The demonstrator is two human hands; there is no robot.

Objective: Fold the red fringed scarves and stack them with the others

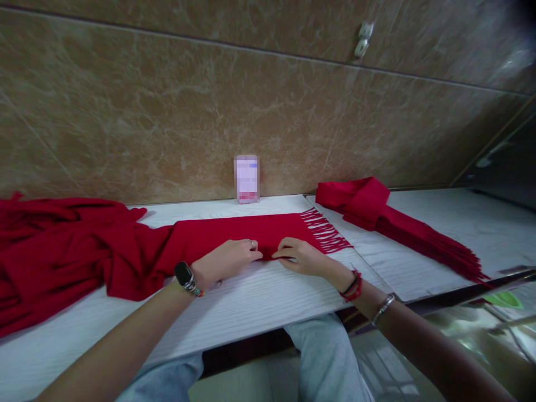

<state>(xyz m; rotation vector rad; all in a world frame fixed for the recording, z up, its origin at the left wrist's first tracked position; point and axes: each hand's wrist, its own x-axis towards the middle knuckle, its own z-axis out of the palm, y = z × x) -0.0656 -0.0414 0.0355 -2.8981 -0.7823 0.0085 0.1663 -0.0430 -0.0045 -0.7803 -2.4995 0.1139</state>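
Note:
A long red scarf lies across the white table, flat in the middle and bunched in loose folds on the left. Its fringed end points right. My left hand, below a watch on the wrist, pinches the scarf's near edge. A short way to the right, my right hand pinches the same edge, close to the fringe. Both thumbs and fingertips are pressed together on the cloth. Beyond the fringe, a second red scarf lies folded over itself, its tassels toward the front right.
A phone, its screen blurred, leans upright against the brown marbled wall. White plugs sit high on that wall. The white table has a seam on the right; its front edge is above my knees. Something green shows low at right.

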